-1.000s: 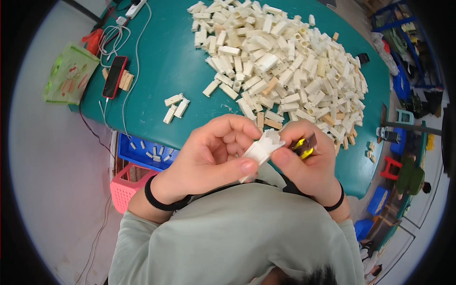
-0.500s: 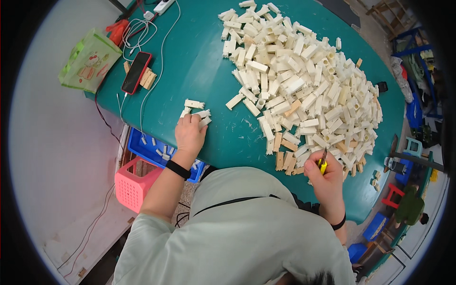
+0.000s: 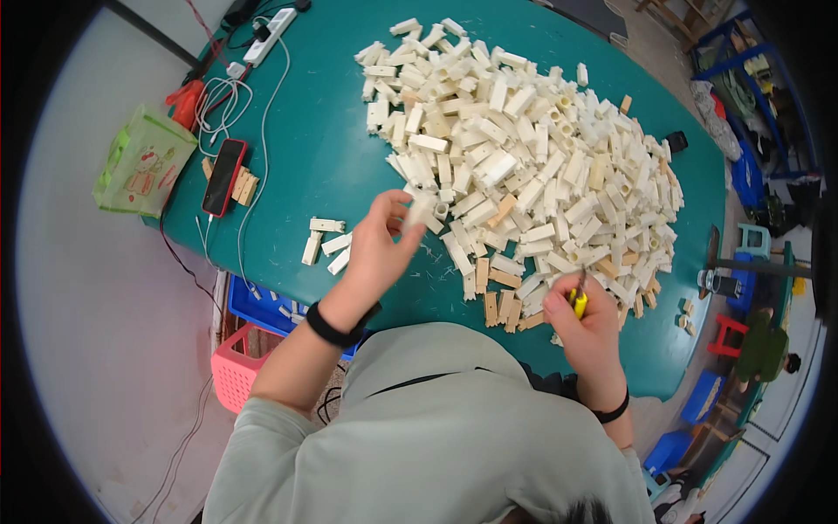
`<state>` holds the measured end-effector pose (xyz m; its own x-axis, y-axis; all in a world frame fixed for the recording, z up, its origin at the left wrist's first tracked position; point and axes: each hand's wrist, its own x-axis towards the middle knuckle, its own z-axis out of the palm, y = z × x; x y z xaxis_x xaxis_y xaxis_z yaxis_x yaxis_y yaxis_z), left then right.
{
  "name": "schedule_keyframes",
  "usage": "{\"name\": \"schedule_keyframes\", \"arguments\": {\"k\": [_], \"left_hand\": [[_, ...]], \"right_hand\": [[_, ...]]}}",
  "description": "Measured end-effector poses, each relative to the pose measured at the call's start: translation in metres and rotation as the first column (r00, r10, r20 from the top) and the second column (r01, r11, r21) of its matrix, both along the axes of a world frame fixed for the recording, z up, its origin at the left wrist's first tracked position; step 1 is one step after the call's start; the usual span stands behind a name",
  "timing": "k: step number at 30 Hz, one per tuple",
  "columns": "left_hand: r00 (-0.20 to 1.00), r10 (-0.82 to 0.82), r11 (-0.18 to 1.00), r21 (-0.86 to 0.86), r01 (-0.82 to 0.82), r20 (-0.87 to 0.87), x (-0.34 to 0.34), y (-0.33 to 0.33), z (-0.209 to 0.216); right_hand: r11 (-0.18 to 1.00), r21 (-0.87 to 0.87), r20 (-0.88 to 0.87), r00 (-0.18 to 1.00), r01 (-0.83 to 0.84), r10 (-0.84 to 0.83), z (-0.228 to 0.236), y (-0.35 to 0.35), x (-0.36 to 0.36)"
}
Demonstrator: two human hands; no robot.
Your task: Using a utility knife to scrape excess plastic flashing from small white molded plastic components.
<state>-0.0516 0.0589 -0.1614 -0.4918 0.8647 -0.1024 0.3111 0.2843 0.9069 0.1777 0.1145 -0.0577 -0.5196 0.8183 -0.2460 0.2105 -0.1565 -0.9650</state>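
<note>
At the near left edge of a big heap of cream plastic block-shaped pieces [image 3: 524,166], my left hand [image 3: 381,247] has its thumb and fingers closed about one cream piece [image 3: 421,212], which is blurred by motion. My right hand [image 3: 587,325] grips a yellow-handled craft knife [image 3: 579,302], its short blade pointing up and away from me beside the heap's near edge. Left of my left hand, several separate cream pieces [image 3: 327,225] lie on the green tabletop [image 3: 340,166].
A phone [image 3: 224,177] rests on tan blocks at the left, with white cables and a power strip [image 3: 271,37] behind it. A green bag [image 3: 144,166] hangs by the edge. Below are a blue tray [image 3: 253,306] and a pink stool [image 3: 237,371]. Another person [image 3: 762,345] is far right.
My left hand has left the separate pieces and moved right to the heap, where it now has a piece. My right hand still holds the knife. The whole view has shifted slightly.
</note>
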Motion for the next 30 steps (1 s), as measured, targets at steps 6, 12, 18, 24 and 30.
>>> {"name": "schedule_keyframes", "arguments": {"k": [6, 12, 18, 24, 30], "left_hand": [[0.834, -0.483, 0.822, 0.466, 0.327, 0.266, 0.046, -0.021, 0.102], [0.841, -0.532, 0.752, 0.511, 0.416, 0.099, 0.056, -0.031, 0.124], [0.565, -0.557, 0.829, 0.442, 0.341, 0.609, 0.062, -0.040, 0.141], [0.374, -0.558, 0.826, 0.450, 0.340, 0.741, 0.065, -0.048, 0.150], [0.350, -0.580, 0.806, 0.455, 0.379, 0.736, 0.067, -0.053, 0.153]], "right_hand": [[0.995, 0.048, -0.129, 0.988, -0.084, 0.090, 0.017, -0.003, -0.017], [0.972, 0.213, -0.223, 0.963, -0.104, 0.152, 0.027, -0.013, -0.007], [0.982, 0.164, -0.299, 0.944, -0.094, 0.140, 0.038, -0.025, 0.001], [0.978, 0.202, -0.317, 0.941, -0.057, 0.120, 0.043, -0.036, 0.006], [0.957, 0.288, -0.276, 0.954, -0.038, 0.121, 0.050, -0.044, 0.008]]}}
